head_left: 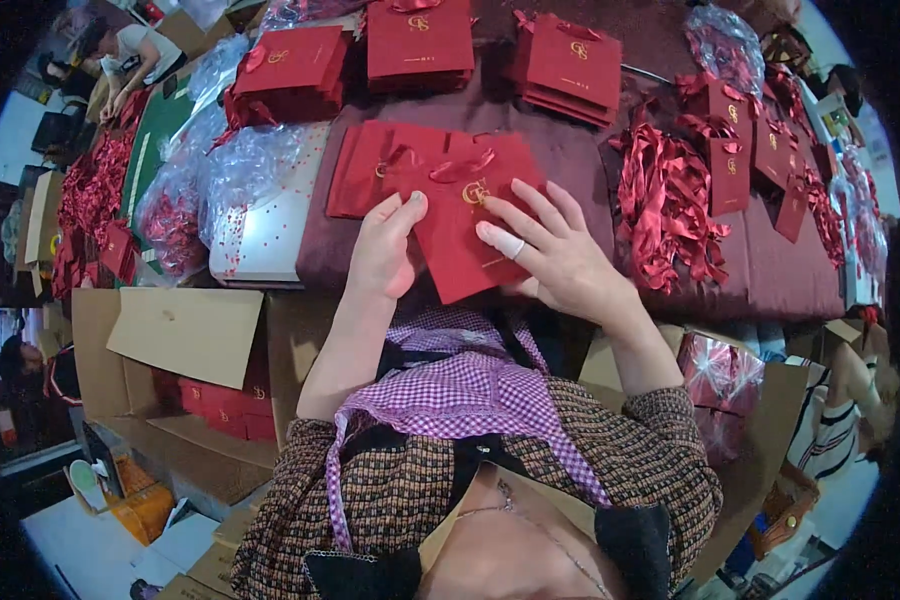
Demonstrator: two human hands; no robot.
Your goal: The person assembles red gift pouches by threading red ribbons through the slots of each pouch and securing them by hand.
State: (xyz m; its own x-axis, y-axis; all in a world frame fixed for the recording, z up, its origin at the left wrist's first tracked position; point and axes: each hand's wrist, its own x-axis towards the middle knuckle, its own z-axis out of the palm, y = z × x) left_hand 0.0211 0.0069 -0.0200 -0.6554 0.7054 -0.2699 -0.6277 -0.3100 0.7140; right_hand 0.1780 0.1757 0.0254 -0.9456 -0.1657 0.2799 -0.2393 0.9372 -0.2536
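Note:
A red paper gift bag [457,262] with a gold emblem and a ribbon bow is held tilted above the near edge of the table, before my chest. My left hand [382,243] pinches its left side, thumb in front and the other fingers mostly hidden behind. Across the bag's right side lie the fingers of my right hand [570,255], one wrapped in white tape; the thumb is partly hidden beneath. Just behind it, more red gift bags [355,170] lie overlapped on the dark red cloth, partly covered by the held one.
Bag stacks [290,75] line the far side. Loose red ribbons [667,195] hang at the right, near small red bags [735,150]. Left stand clear plastic bags [250,165] and a white box lid [270,240]. Below is an open carton [185,335]. Other people work beyond.

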